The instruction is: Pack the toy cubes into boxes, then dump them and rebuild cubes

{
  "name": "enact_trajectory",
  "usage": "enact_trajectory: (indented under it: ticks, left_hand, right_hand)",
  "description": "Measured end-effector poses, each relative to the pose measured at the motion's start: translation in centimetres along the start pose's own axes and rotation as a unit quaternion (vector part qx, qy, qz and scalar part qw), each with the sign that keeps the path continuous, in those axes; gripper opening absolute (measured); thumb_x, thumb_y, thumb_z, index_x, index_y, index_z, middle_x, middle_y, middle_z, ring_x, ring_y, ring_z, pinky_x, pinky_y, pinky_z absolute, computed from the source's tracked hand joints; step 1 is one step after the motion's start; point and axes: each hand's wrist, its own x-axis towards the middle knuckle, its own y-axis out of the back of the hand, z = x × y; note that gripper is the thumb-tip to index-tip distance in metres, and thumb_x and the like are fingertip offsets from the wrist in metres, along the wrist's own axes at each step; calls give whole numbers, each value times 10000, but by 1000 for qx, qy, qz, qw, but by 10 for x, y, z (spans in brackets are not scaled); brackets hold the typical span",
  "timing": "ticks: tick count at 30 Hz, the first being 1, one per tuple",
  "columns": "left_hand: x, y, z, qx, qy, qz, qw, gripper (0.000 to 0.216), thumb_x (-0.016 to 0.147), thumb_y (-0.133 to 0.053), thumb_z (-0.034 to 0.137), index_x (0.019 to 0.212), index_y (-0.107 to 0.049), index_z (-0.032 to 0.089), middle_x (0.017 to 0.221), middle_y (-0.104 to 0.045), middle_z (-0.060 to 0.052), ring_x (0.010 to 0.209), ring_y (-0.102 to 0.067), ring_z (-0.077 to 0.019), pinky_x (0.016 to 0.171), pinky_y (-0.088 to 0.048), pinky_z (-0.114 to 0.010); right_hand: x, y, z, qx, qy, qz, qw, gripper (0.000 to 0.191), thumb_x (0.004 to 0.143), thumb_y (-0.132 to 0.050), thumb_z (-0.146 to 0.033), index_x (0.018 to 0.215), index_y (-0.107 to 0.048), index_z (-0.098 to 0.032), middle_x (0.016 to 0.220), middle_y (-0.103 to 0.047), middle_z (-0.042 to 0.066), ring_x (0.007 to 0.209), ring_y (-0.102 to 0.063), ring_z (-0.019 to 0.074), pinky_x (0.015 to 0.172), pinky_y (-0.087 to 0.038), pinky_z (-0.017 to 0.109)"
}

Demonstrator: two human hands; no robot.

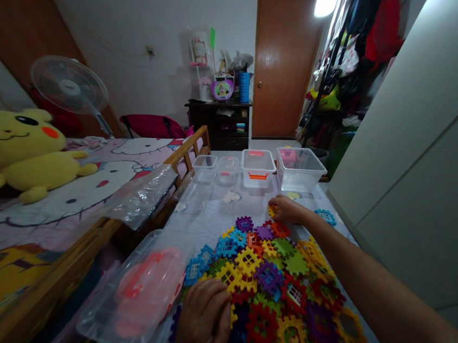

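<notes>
A pile of colourful toothed plastic building blocks (268, 276) covers the near part of the table, in yellow, red, purple, blue, green and orange; some have window shapes. My right hand (288, 210) reaches past the pile's far edge, its fingers closed on a yellow building block (273, 210). At the near left edge of the pile is my left hand (204, 321), fingers curled and pressed together. Yellow shows beside its fingertips, but whether that piece is gripped or lies in the pile is unclear. A lone blue block (325, 216) lies right of my right forearm.
Clear plastic boxes (300, 169) line the table's far end, including one with orange clips (258, 168). A clear lid with pink pieces under it (147, 289) lies at left. A wooden bed rail (188, 154) borders the table's left; a pale cabinet (413, 174) stands at right.
</notes>
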Motion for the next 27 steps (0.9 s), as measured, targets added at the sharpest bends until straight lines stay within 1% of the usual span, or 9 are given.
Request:
enact_trajectory:
  ticks: [4, 6, 9, 11, 13, 16, 20, 22, 27]
  left_hand:
    - [-1, -1, 0, -3, 6, -1, 1000, 214, 873, -561, 141, 1058, -628, 224, 1029, -693, -51, 997, -641, -199, 913, -517, -360]
    - [-3, -2, -1, -5, 6, 2, 1000, 224, 875, -563, 134, 1071, -628, 222, 1039, -689, -54, 1007, -636, -200, 917, -516, -363]
    - [-5, -3, -3, -9, 4, -3, 1000, 220, 878, -563, 129, 1065, -631, 222, 1035, -686, -50, 1003, -632, -195, 918, -510, -361]
    - [-5, -4, -4, -9, 5, -11, 1000, 209, 879, -566, 137, 1057, -633, 223, 1036, -685, -49, 1002, -631, -196, 919, -507, -362]
    - [-4, -4, -4, -8, 4, -12, 1000, 206, 879, -568, 145, 1058, -634, 223, 1039, -685, -50, 1004, -630, -198, 921, -505, -364]
    - [-3, -3, -3, -7, 1, -11, 1000, 207, 880, -563, 141, 1056, -637, 222, 1039, -685, -50, 1006, -630, -196, 920, -505, -359]
    - [-2, -3, -2, -3, -5, -13, 1000, 204, 880, -559, 144, 1051, -640, 219, 1034, -685, -52, 1000, -632, -194, 912, -508, -354]
    - [-1, -4, -2, 0, -2, -10, 1000, 206, 879, -557, 142, 1052, -639, 219, 1039, -684, -54, 1004, -632, -195, 915, -510, -357]
    - [1, -3, 0, 1, 6, -2, 1000, 209, 873, -559, 142, 1047, -640, 225, 1039, -687, -55, 996, -640, -198, 893, -529, -351]
  right_hand:
    - [-5, 7, -2, 34, -2, 14, 999, 541, 659, -783, -192, 1184, -658, -158, 1166, -664, 127, 1031, -652, 253, 907, -491, 325]
    - [-14, 14, -1, 58, 0, 30, 998, 585, 686, -782, -217, 1245, -620, -165, 1216, -643, 130, 1081, -637, 251, 945, -487, 351]
    - [-39, 25, 1, 92, 9, 58, 994, 550, 773, -726, -251, 1298, -577, -179, 1277, -615, 134, 1130, -617, 238, 959, -493, 376]
    - [-61, 27, 1, 113, 10, 65, 991, 472, 817, -681, -249, 1277, -590, -191, 1230, -647, 121, 1078, -642, 227, 922, -515, 374]
    - [-81, 24, -1, 131, 4, 54, 990, 380, 851, -635, -243, 1228, -625, -200, 1179, -682, 109, 1041, -659, 227, 906, -524, 376]
    - [-101, 11, -9, 132, -5, 34, 991, 346, 898, -576, -300, 1215, -640, -177, 1238, -668, 133, 1141, -622, 263, 983, -485, 418]
    - [-106, -4, -28, 146, 35, 10, 989, 446, 925, -549, -390, 1302, -579, -153, 1348, -600, 154, 1260, -543, 274, 1075, -410, 446]
    - [-105, -7, -38, 157, 53, 0, 986, 447, 921, -558, -419, 1290, -588, -168, 1392, -563, 151, 1296, -508, 273, 1097, -386, 450]
    - [-112, -8, -55, 147, 45, -28, 988, 456, 845, -655, -425, 1236, -625, -191, 1425, -506, 151, 1305, -473, 308, 1090, -386, 472]
